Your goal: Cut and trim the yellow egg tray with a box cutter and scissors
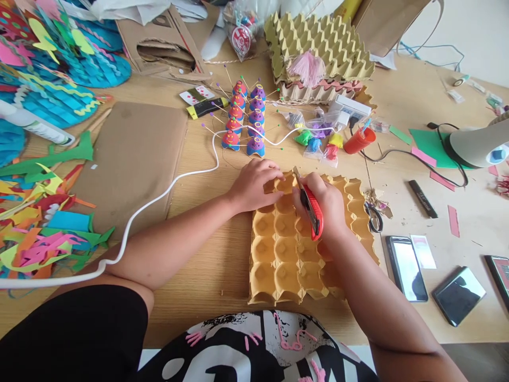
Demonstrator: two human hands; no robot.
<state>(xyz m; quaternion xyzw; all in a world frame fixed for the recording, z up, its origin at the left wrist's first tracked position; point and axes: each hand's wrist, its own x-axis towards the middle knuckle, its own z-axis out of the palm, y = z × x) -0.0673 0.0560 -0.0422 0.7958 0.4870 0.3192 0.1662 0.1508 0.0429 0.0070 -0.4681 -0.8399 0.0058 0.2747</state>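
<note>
A yellow egg tray (284,246) lies on the table in front of me. My right hand (328,204) is closed round a red utility knife (313,212), its blade pointing away from me over the tray's far rows. Resting at the tray's far left corner is my left hand (260,185), thumb and fingers apart around the edge of a cup. Just beyond the hands stand two rows of small painted egg-cup figures, red ones (235,119) and purple ones (256,124), with pins stuck in them.
A white cable (159,193) crosses the table at left, near a cardboard sheet (131,154) and paper scraps (51,239). More egg trays (318,42) are stacked at the back. At right lie scissors (374,217), a black marker (422,199) and a phone (406,268).
</note>
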